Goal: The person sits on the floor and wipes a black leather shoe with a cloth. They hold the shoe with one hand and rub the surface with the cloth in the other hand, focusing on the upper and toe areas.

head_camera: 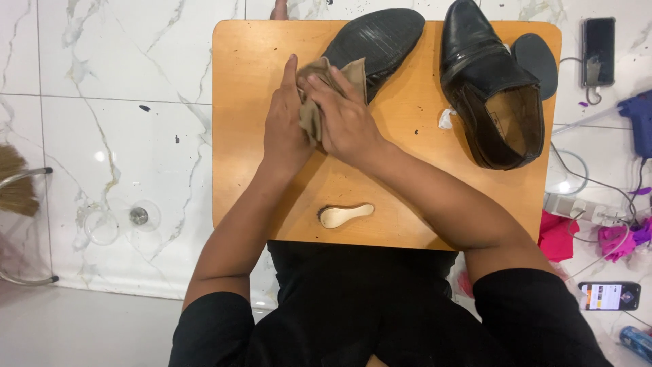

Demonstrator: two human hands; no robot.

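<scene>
**Both hands on cloth, at heel of upturned shoe**

Risk first: the upturned shoe (pixel 380 42) lies sole-up and loose on the small wooden table (pixel 244 197), its toe past the far edge beyond the fingertips. I judge a hard push could slide it off, since nothing braces it. The cloth (pixel 324 88) is bunched; it could slip from under the palm.

Right hand (pixel 343 115): fingers (pixel 333 76) close together, lying flat over the tan cloth, pressing it at the heel end of the black sole. Left hand (pixel 284 126): forefinger straight, the rest curled on the cloth's near fold, pinching it.

Right of the fingers, apart: second black shoe (pixel 492 102), upright. Behind the wrists: a small brush (pixel 345 215)
</scene>
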